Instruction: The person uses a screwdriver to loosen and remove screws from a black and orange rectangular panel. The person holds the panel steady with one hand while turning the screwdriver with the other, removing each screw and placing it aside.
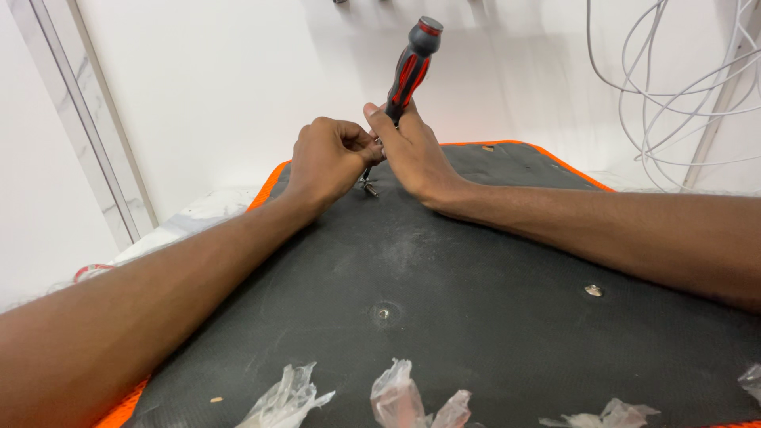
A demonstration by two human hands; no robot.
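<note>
Right hand point(416, 154) grips a red-and-black screwdriver point(411, 67) upright while left hand point(329, 158) pinches a screw point(369, 188) at the black panel point(444, 277), still standing proud, two fasteners already seated.

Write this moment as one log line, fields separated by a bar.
right hand: grips screwdriver, upright | left hand: pinches by its tip | screw: under tip, on black panel | plastic bags: near edge

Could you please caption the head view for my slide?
Right hand holds a red-and-black screwdriver upright on a black panel; left hand steadies its tip.
</note>
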